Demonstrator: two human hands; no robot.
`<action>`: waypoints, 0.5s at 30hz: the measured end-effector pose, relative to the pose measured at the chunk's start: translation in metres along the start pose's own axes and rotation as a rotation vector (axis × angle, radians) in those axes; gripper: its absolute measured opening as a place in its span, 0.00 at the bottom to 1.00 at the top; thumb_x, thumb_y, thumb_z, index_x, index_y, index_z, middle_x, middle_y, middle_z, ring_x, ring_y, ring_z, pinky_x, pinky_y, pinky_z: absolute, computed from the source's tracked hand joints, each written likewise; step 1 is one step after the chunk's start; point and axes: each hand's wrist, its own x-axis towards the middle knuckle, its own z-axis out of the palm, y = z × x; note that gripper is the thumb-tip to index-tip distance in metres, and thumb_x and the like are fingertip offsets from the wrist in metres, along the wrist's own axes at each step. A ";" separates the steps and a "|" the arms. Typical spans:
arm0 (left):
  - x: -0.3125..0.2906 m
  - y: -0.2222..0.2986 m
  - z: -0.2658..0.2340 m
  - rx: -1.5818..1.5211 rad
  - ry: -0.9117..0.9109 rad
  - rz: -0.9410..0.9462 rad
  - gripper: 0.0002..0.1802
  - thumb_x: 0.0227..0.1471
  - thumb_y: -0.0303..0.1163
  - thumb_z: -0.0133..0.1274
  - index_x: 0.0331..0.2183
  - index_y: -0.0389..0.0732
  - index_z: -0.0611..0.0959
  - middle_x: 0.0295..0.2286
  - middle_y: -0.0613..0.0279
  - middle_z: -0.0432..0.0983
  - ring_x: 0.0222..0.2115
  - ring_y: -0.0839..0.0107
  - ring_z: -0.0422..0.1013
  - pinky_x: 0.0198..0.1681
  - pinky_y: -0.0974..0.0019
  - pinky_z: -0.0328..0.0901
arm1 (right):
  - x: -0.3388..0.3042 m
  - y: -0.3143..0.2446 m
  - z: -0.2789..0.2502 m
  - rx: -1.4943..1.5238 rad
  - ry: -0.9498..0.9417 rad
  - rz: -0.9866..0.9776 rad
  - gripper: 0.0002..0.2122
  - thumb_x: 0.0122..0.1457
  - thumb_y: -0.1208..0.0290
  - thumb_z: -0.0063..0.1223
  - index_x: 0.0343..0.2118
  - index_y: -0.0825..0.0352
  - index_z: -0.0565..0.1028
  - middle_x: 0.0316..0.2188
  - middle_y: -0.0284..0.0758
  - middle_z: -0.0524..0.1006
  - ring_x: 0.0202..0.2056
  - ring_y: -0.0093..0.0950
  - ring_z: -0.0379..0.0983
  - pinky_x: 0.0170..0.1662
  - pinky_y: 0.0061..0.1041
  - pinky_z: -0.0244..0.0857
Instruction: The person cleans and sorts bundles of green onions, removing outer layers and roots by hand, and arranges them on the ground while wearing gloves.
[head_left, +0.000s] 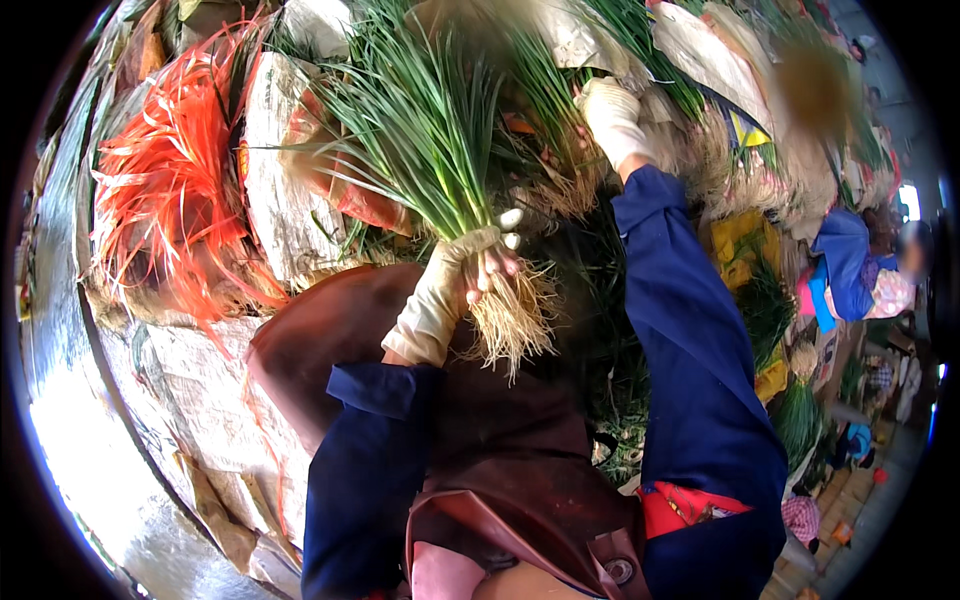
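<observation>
My left hand (452, 280), in a pale glove, is closed round a thick bunch of spring onions (440, 160). Their green leaves fan out away from me, and the pale roots (515, 315) hang to the right of my fist. My right hand (612, 115), gloved too, is stretched out to a pile of spring onions (550, 95) at the far side. Its fingers are bent and pressed in at the stalks there; their tips are partly hidden.
Orange-red plastic strips (180, 170) lie on white woven sacks (285, 170) at the left. More rooty bundles (740, 165) line the far right, beside a yellow bag (745, 250). A person in blue (845, 265) sits at the right. A brown apron (500, 450) covers my lap.
</observation>
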 end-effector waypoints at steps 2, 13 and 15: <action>0.001 -0.001 0.010 -0.016 0.028 0.072 0.23 0.50 0.29 0.49 0.48 0.29 0.67 0.33 0.52 0.75 0.24 0.64 0.74 0.13 0.77 0.66 | 0.028 -0.004 0.006 -0.137 -0.128 -0.008 0.14 0.57 0.59 0.42 0.39 0.59 0.75 0.40 0.37 0.75 0.37 0.33 0.74 0.43 0.35 0.64; 0.002 -0.002 -0.002 0.065 -0.058 -0.112 0.20 0.52 0.38 0.45 0.37 0.28 0.74 0.24 0.50 0.75 0.14 0.73 0.69 0.08 0.77 0.58 | -0.164 -0.003 0.001 1.484 -0.777 -0.327 0.09 0.55 0.68 0.52 0.35 0.68 0.74 0.30 0.34 0.76 0.38 0.25 0.71 0.47 0.24 0.63; 0.001 -0.005 0.007 0.080 -0.120 -0.107 0.20 0.52 0.36 0.44 0.40 0.28 0.73 0.25 0.49 0.75 0.13 0.74 0.68 0.08 0.77 0.58 | -0.193 -0.009 0.014 1.483 -0.626 -0.241 0.09 0.56 0.69 0.51 0.36 0.67 0.75 0.27 0.30 0.75 0.34 0.21 0.70 0.43 0.22 0.63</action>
